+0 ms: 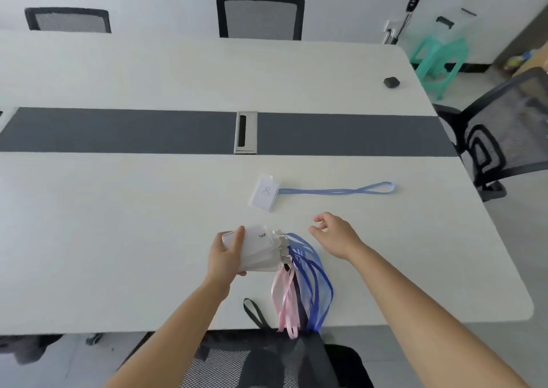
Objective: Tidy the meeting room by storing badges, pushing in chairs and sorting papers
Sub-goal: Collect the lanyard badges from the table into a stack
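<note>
My left hand (226, 254) grips a stack of white badges (261, 249) just above the white meeting table (118, 224). Their pink, blue and black lanyards (299, 286) trail toward the near table edge and hang over it. My right hand (333, 233) hovers to the right of the stack with loosely curled fingers, holding nothing. One single badge (264, 193) lies flat on the table beyond my hands, and its light blue lanyard (338, 190) stretches out to the right.
A black mesh chair (267, 361) stands right below me at the near edge. Two chairs (260, 16) sit at the far side and another chair (504, 126) at the right end. A small black object (391, 82) lies far right, and a cable grommet (245, 132) sits mid-table.
</note>
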### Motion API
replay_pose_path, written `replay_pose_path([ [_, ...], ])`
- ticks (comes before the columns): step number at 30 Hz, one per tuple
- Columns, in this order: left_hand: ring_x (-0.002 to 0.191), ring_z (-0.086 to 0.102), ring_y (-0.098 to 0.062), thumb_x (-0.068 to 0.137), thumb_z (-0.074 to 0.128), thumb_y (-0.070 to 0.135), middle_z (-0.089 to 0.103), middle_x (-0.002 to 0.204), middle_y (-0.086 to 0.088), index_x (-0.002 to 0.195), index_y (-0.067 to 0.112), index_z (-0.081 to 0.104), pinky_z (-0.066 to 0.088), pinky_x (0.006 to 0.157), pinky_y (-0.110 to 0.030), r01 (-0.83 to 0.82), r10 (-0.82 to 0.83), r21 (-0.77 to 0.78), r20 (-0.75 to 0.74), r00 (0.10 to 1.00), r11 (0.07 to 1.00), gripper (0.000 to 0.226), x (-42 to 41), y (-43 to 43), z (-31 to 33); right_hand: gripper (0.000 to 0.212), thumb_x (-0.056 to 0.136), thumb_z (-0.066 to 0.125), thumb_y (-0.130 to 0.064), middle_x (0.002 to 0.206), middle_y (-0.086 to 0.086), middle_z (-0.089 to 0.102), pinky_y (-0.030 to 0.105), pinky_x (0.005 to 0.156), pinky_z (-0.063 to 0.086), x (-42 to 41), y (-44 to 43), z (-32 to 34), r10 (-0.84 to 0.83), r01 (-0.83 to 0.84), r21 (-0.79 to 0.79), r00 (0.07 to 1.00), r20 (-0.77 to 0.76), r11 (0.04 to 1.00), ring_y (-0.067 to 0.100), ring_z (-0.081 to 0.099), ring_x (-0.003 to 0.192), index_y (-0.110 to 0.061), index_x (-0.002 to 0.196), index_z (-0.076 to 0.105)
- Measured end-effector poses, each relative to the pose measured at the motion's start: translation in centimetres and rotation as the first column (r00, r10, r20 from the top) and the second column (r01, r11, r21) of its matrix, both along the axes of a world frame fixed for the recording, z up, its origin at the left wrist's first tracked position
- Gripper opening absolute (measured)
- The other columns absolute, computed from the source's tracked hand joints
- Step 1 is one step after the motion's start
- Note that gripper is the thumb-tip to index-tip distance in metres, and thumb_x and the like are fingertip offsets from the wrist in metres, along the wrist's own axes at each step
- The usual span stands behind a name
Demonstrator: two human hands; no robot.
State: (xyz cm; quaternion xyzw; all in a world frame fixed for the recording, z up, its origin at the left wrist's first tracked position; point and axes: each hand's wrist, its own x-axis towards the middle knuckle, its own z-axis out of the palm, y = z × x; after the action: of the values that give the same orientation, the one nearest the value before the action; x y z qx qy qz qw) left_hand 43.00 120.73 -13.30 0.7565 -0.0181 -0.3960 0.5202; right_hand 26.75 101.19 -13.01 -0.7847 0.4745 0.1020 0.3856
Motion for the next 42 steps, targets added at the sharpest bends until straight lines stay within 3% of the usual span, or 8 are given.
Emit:
replay_pose_path([
  [10, 0.078, 0.062, -0.023, 0.095, 0.059, 0.048, 0.063, 0.1, -0.009, 0.111, 0.018, 0.058, 0.052, 0.051, -0.034, -0.271, 0.266, 0.127, 0.056, 0.962, 0.954, 0.034, -2.1, -1.6, -2.1, 0.062, 0.099, 0.049, -0.026, 0.154, 0.014, 0.024, 0.043, 0.108, 0.037, 9.8, -6.2, -6.1, 0.371, -0.366, -0.105, 0.928, 0.031, 0.925, 0.034, 0.036, 0.137, -0.029, 0.155, 0.023],
  [17, 0.077, 0.063, -0.02, 0.094, 0.058, 0.05, 0.064, 0.099, -0.009, 0.112, 0.017, 0.06, 0.051, 0.05, -0.033, -0.404, 0.39, 0.174, 0.11, 0.914, 0.898, 0.037, -5.1, -4.1, -3.7, 0.07, 0.101, 0.049, -0.041, 0.163, 0.016, -0.021, 0.051, 0.121, 0.012, 15.0, -10.0, -9.7, 0.69, -0.689, -0.23, 0.718, -0.09, 0.687, 0.039, -0.007, 0.151, -0.039, 0.158, 0.009],
  [20, 0.075, 0.064, -0.02, 0.094, 0.058, 0.05, 0.064, 0.097, -0.01, 0.113, 0.016, 0.06, 0.051, 0.048, -0.032, -0.442, 0.426, 0.184, 0.122, 0.896, 0.878, 0.039, -6.2, -4.9, -4.4, 0.062, 0.099, 0.048, -0.054, 0.164, 0.014, -0.015, 0.05, 0.122, 0.01, 14.9, -10.5, -11.4, 0.78, -0.791, -0.166, 0.61, -0.141, 0.588, 0.04, -0.004, 0.151, -0.042, 0.154, 0.023],
  [24, 0.076, 0.064, -0.021, 0.094, 0.057, 0.05, 0.064, 0.1, -0.011, 0.112, 0.017, 0.059, 0.051, 0.048, -0.031, -0.445, 0.427, 0.205, 0.128, 0.895, 0.872, 0.038, -7.2, -5.2, -4.5, 0.033, 0.094, 0.063, -0.042, 0.132, 0.009, 0.042, 0.036, 0.097, 0.041, 13.0, -10.0, -12.1, 0.677, -0.627, -0.318, 0.732, 0.072, 0.711, 0.028, 0.047, 0.119, -0.022, 0.12, 0.06],
  [28, 0.078, 0.063, -0.021, 0.094, 0.057, 0.051, 0.063, 0.101, -0.011, 0.113, 0.018, 0.059, 0.052, 0.048, -0.031, -0.451, 0.429, 0.209, 0.144, 0.892, 0.868, 0.038, -7.9, -5.1, -3.8, 0.044, 0.087, 0.076, -0.026, 0.116, 0.008, 0.052, 0.033, 0.085, 0.047, 10.4, -10.3, -12.0, 0.267, -0.282, 0.014, 0.924, 0.273, 0.959, 0.024, 0.057, 0.096, -0.014, 0.121, 0.051],
  [31, 0.079, 0.063, -0.022, 0.094, 0.058, 0.05, 0.063, 0.1, -0.01, 0.114, 0.016, 0.058, 0.051, 0.047, -0.031, -0.441, 0.414, 0.202, 0.16, 0.896, 0.875, 0.039, -7.8, -5.3, -3.0, 0.045, 0.09, 0.073, -0.024, 0.108, 0.005, 0.063, 0.029, 0.086, 0.047, 9.2, -11.6, -10.7, 0.043, -0.114, 0.219, 0.951, 0.308, 0.969, 0.022, 0.06, 0.099, -0.009, 0.128, 0.055],
  [35, 0.08, 0.063, -0.024, 0.094, 0.058, 0.05, 0.063, 0.104, -0.014, 0.114, 0.015, 0.058, 0.052, 0.05, -0.033, -0.384, 0.363, 0.143, 0.154, 0.919, 0.912, 0.04, -7.7, -5.6, -1.8, 0.033, 0.095, 0.065, -0.038, 0.091, 0.0, 0.071, 0.028, 0.075, 0.048, 6.7, -12.3, -6.9, -0.117, -0.086, 0.42, 0.893, 0.435, 0.904, 0.015, 0.061, 0.084, -0.006, 0.099, 0.072],
  [42, 0.078, 0.064, -0.024, 0.095, 0.053, 0.053, 0.064, 0.102, -0.012, 0.111, 0.019, 0.058, 0.052, 0.051, -0.033, -0.222, 0.22, -0.006, 0.14, 0.965, 0.975, 0.037, -9.0, -6.1, 2.1, 0.05, 0.087, 0.068, -0.055, 0.07, -0.003, 0.046, 0.026, 0.064, 0.037, 1.3, -8.3, 0.9, 0.13, -0.294, 0.301, 0.875, 0.466, 0.907, 0.012, 0.043, 0.065, -0.01, 0.073, 0.051],
])
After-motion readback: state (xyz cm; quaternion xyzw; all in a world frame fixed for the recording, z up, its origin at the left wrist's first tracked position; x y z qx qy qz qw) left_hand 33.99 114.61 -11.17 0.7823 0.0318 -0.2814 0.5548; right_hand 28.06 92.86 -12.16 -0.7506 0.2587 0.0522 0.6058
